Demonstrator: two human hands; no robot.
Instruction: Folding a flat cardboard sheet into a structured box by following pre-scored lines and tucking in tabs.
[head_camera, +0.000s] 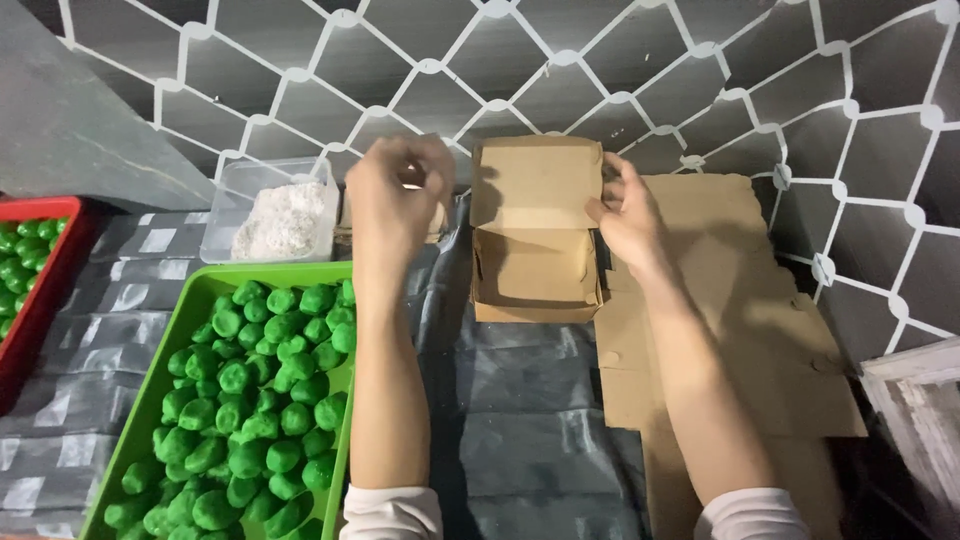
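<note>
An open brown cardboard box (536, 262) stands on the dark wrapped floor, its lid (538, 180) raised upright. My right hand (628, 212) pinches the right edge of the box where lid and body meet. My left hand (395, 195) hovers left of the box with fingers curled together; whether something small is in it I cannot tell. Under my left forearm lies a green tray (190, 320) packed with several green dough balls (262, 400).
A clear plastic tub of white powder (282, 215) sits behind the green tray. A red tray (50, 285) with more green balls is at the far left. Flat cardboard blanks (740, 340) are stacked at the right. A tiled wall rises behind.
</note>
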